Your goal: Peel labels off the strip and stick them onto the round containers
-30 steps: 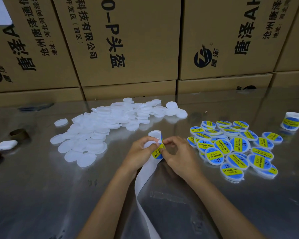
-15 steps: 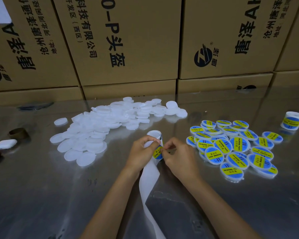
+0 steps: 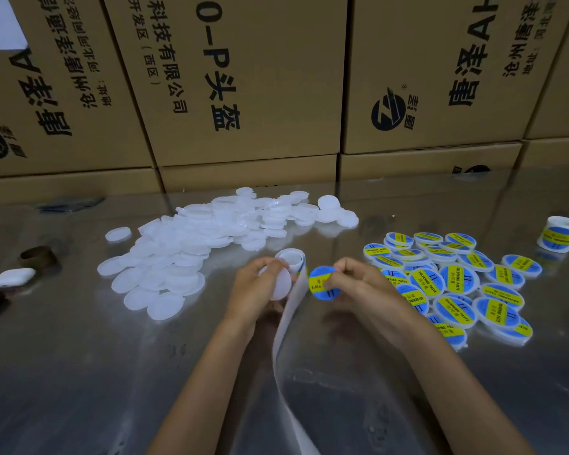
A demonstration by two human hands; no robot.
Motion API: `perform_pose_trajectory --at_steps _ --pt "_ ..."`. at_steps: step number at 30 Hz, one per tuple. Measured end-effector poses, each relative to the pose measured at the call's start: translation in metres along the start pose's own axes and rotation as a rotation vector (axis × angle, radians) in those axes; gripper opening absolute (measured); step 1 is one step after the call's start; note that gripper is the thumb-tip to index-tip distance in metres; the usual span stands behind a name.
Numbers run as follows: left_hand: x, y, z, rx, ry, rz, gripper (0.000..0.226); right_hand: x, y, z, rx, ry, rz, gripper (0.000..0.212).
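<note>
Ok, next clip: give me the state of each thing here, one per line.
Left hand: holds a blank white lid and the strip.
Right hand: pinches a peeled label, free of the strip.
Strip: backing trails toward the camera.
Blank lids: loose heap, unlabelled.
Labelled lids: piled, labels on.
Label roll: standing apart.

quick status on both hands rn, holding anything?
Left hand: grips a plain white round plastic container beside the white backing strip.
Right hand: pinches a peeled round blue-and-yellow label.

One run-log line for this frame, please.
left hand: holds blank white round container | right hand: pinches peeled blue-yellow round label | not yet stuck
</note>
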State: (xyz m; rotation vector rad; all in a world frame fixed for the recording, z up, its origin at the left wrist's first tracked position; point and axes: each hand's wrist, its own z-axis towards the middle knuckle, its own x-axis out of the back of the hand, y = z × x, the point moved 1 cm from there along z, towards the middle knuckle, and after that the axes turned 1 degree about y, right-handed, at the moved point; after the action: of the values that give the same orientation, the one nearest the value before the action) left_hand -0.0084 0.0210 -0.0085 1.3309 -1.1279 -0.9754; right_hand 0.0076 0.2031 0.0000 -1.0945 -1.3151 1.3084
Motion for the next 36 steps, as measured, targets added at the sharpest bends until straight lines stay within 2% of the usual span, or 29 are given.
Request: perform_pose_trajectory --at_steps 2,5,9,12,20,36 --pt "0.003 0.008 0.002 0.049 -0.008 -0.121 0.014 0.0 -0.004 0.001 -0.002 0.039 0.109 0.016" --pt "0.004 0.015 0.001 0.087 -0.104 -0.461 0.029 -0.005 -0.008 0.0 0.031 0.058 0.163 0.017" --pt "-0.002 0.021 -0.01 0.122 -0.308 -0.635 0.034 -0.014 -0.009 0.0 0.128 0.09 0.166 0.021" --pt "-0.012 0.025 -0.018 0.154 -0.398 -0.666 0.037 -0.02 -0.01 0.0 0.2 0.138 0.16 0.025" --pt "-0.02 0.025 -0.022 0.165 -0.47 -0.747 0.042 -0.021 -0.008 0.002 0.249 0.252 0.137 0.031" --pt "-0.031 0.031 -0.034 0.183 -0.495 -0.808 0.048 -0.02 -0.002 0.006 0.271 0.306 0.112 0.032"
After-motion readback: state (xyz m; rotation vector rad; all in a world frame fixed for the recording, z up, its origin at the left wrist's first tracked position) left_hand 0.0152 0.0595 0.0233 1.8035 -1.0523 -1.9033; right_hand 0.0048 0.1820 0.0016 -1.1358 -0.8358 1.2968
